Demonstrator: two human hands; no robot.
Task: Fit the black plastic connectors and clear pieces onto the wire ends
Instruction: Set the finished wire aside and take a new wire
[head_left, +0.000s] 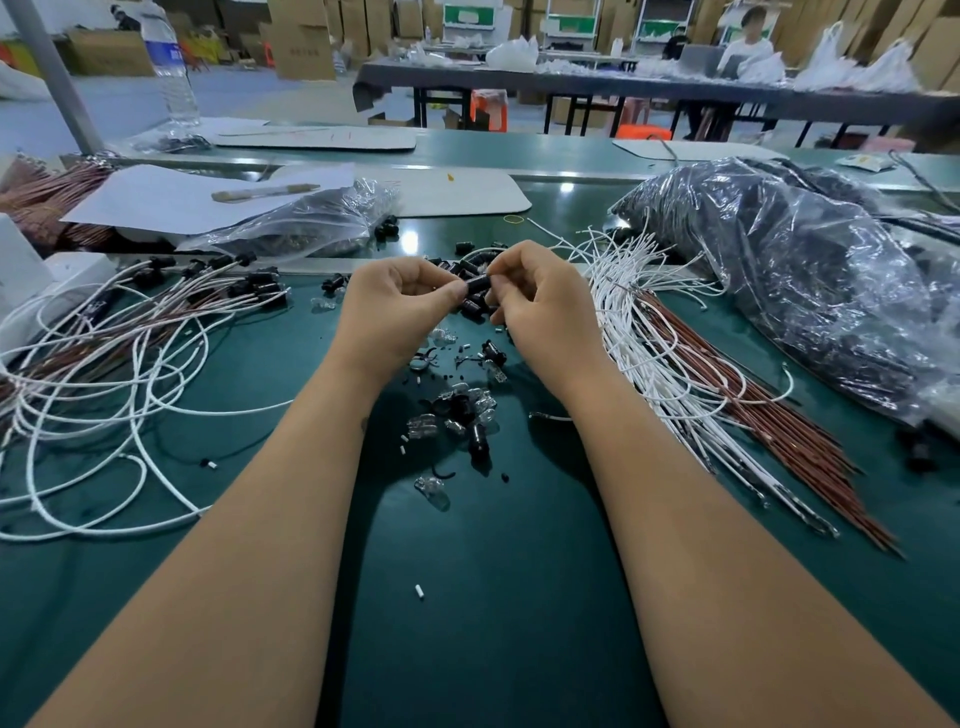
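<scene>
Between wire piles, both hands (470, 299) pinch one black connector (478, 285) above bare mat (493, 597).

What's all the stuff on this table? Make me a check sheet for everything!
Surface: green mat, mostly bare near the camera.
Job's things: black connector pinched between both hands; loose black connectors and clear pieces scattered below.
Clutter: plastic bags, paper sheets, water bottle.
Grips: left hand and right hand both pinch the connector.
Cables: finished wires on the left, unfitted white and red wires on the right.
Surroundings: tables, cardboard boxes, people seated behind.
</scene>
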